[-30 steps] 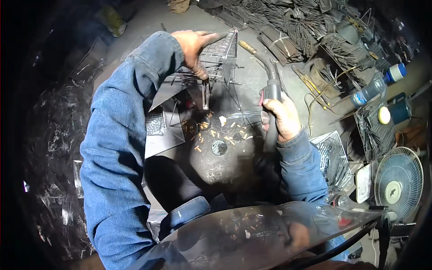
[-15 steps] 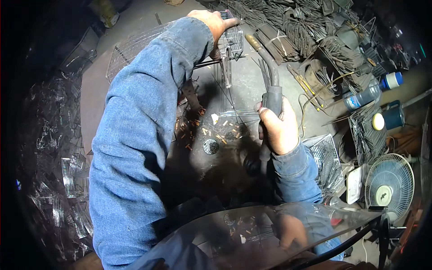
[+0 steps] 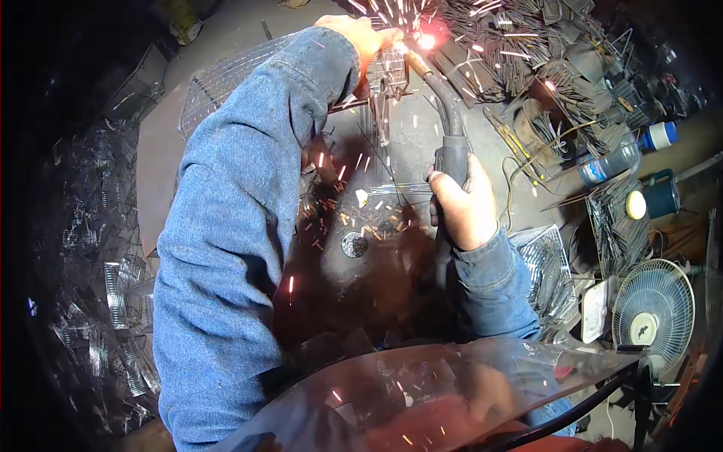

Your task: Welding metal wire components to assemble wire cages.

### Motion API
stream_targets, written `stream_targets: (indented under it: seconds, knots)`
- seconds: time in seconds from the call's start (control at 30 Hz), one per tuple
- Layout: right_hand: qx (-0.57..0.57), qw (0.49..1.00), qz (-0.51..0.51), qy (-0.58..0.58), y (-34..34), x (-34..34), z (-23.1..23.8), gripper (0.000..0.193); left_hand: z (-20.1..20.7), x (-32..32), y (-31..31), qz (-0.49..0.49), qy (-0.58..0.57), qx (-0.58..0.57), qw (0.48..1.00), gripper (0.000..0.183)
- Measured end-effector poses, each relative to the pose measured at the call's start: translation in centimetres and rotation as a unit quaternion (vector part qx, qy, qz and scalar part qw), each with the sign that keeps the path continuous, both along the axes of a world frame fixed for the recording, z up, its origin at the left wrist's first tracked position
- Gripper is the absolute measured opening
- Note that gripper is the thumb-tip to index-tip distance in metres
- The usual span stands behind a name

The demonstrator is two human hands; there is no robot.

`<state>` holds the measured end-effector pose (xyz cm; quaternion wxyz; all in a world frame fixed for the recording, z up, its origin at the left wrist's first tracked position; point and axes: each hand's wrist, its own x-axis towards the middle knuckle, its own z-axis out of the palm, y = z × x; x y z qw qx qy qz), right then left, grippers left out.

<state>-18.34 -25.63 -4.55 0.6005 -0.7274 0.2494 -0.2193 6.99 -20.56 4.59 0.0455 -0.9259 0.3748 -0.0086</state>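
My right hand (image 3: 467,205) is wrapped round the grip of a welding torch (image 3: 453,157). The torch's brass-coloured tip (image 3: 416,63) points up and left at the end of a wire rack (image 3: 233,75), where a bright glow and flying sparks (image 3: 425,40) show. My left hand (image 3: 360,36) lies across the near end of that rack and grips it, thumb stretched toward the torch tip. Most of its other fingers, and part of the rack, are hidden behind the hand and the blue denim sleeve. A metal clamp-like fixture (image 3: 382,120) stands below the rack's end.
Small orange-brown stubs and a round metal disc (image 3: 354,245) lie on the worktable (image 3: 331,275). Bundles of metal rods (image 3: 512,56) fill the far right. A plastic bottle (image 3: 614,162), a fan (image 3: 654,316) and a wire basket (image 3: 544,260) stand at right. A clear visor (image 3: 422,377) crosses the bottom.
The torch tip has moved slightly up and left, closer to the rack's end. A bright glow and sparks have appeared there. My left hand has stayed almost in place.
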Motion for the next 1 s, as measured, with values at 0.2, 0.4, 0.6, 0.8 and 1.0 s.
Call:
stream_targets:
  seconds: [0.2, 0.4, 0.6, 0.8, 1.0]
  knots:
    - [0.015, 1.0, 0.002, 0.008, -0.2, 0.1, -0.4, 0.028, -0.5, -0.4, 1.2, -0.071, -0.059, 0.036, 0.995, 0.048]
    - [0.036, 0.999, 0.013, -0.028, -0.1, 0.2, -0.1, 0.027, -0.7, -1.4, 1.9, -0.095, -0.142, 0.058, 0.984, 0.061]
    - [0.201, 0.973, 0.094, -0.066, -1.4, -0.2, 1.0, 0.027, -0.7, -2.4, 2.2, -0.075, -0.122, 0.035, 0.989, 0.066]
    - [0.203, 0.977, 0.06, -0.038, -0.4, -2.5, 0.3, 0.024, -0.9, -2.8, 2.8, -0.053, -0.077, 0.033, 0.995, 0.07]
    - [0.249, 0.962, 0.084, -0.071, 0.2, -2.6, -0.6, 0.018, -1.8, -3.0, 3.4, -0.085, -0.161, -0.034, 0.983, 0.064]
